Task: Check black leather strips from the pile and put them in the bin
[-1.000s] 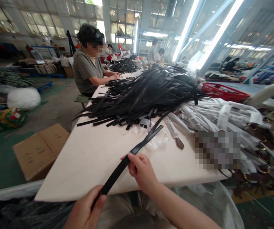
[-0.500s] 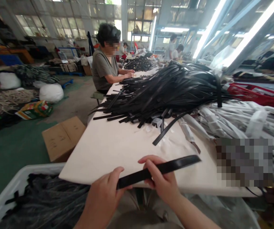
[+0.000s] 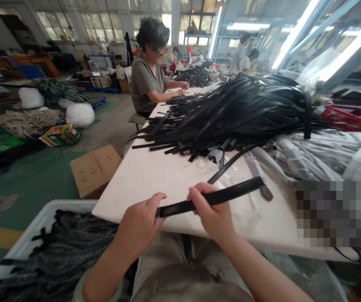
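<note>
Both my hands hold one black belt strap (image 3: 230, 193) just above the near edge of the white table (image 3: 155, 180). My left hand (image 3: 139, 222) grips its near end. My right hand (image 3: 210, 214) pinches it a little further along, and the free end points right, slightly raised. A big heap of black straps (image 3: 230, 113) lies across the middle of the table. One loose strap (image 3: 230, 164) lies just beyond my right hand.
White-wrapped belts (image 3: 318, 155) are piled at the right, with a red basket (image 3: 353, 119) behind. A white bin of black straps (image 3: 51, 251) stands at my lower left. A cardboard box (image 3: 95, 170) sits on the floor. A person (image 3: 149, 79) works at the table's far left.
The strap swung from pointing away at the heap to lying nearly level across me. My hands came closer together on it, and the view shifted left.
</note>
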`<state>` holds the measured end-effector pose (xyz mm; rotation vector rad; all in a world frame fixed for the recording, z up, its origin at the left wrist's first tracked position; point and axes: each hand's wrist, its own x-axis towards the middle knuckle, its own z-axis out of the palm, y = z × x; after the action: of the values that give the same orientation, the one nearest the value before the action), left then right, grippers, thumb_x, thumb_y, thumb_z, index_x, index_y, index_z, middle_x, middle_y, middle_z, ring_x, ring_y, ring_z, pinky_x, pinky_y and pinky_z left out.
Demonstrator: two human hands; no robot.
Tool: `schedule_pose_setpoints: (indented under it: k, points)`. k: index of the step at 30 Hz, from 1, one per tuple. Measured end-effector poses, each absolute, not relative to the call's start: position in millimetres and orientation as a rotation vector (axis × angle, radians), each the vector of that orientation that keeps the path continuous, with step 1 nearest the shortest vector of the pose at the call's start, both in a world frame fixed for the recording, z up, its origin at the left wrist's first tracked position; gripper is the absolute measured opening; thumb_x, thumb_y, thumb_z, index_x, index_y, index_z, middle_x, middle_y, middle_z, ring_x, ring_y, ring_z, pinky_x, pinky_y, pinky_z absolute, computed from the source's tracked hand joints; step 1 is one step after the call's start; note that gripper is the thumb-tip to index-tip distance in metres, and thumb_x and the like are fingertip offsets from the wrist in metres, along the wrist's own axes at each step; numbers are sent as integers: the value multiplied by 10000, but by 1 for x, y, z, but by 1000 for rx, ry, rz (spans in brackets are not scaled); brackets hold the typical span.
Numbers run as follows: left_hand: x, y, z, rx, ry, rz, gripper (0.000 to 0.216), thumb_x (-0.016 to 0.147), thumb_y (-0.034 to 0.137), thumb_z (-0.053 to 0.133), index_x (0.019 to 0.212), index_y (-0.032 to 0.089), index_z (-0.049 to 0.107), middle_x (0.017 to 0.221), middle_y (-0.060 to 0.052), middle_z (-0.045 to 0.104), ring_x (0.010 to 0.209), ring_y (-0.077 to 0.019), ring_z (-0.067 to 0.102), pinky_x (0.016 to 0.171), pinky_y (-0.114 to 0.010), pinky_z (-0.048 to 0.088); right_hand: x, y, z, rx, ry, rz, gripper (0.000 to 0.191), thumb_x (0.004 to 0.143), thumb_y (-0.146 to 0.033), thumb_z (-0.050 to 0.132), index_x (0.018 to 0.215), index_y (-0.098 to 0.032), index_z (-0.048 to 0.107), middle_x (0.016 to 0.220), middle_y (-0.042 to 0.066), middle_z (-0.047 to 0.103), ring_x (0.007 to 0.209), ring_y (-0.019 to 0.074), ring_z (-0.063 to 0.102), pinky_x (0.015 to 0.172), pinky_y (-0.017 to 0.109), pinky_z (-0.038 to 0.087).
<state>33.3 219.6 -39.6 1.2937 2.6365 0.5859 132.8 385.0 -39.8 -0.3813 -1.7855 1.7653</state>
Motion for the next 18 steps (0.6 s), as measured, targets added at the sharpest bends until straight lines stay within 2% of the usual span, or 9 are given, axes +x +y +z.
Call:
schedule_pose_setpoints:
  k: [2,4,7,10,15,18]
  points:
    - [32,220,-37,1331,2643,600,317,909,180,550,1225,204,550,1080,-73,719,970,-296,692,802,-387,517,125,375,-39,-257,-1912,1916,199,853,-319,637,720,-171,648,504,-35,531,443,88,439,433,206,328]
    - [29,216,-36,1331,2663,582,328,897,146,532,1220,203,551,1073,-71,719,965,-294,692,799,-385,514,123,371,-40,-225,-1814,2098,183,854,-344,643,817,-166,661,508,-44,538,409,74,408,387,187,269]
    - [25,206,-36,1290,2717,579,333,900,174,544,1231,213,547,1100,-68,716,998,-300,685,842,-404,506,123,371,-39,-342,-1505,2032,260,905,-404,608,770,-181,600,439,-79,452,363,57,351,358,170,211]
    - [24,202,-34,1294,2734,653,291,917,202,517,1204,226,560,1077,-52,721,977,-292,688,830,-399,506,120,361,-39,-256,-1629,2014,297,920,-426,600,757,-186,543,455,-76,478,369,54,376,364,160,252]
    - [19,191,-30,1339,2728,648,373,867,126,447,1210,217,561,1072,-55,726,971,-280,691,818,-386,510,111,341,-37,10,-1816,2333,322,910,-490,593,921,-171,553,600,-34,587,429,72,489,413,175,388]
    - [13,179,-29,1316,2827,582,382,866,142,428,1219,196,563,1119,-88,719,995,-299,688,851,-420,507,108,339,-31,-22,-1802,2250,294,910,-455,596,898,-164,551,577,-29,596,413,76,499,401,173,392]
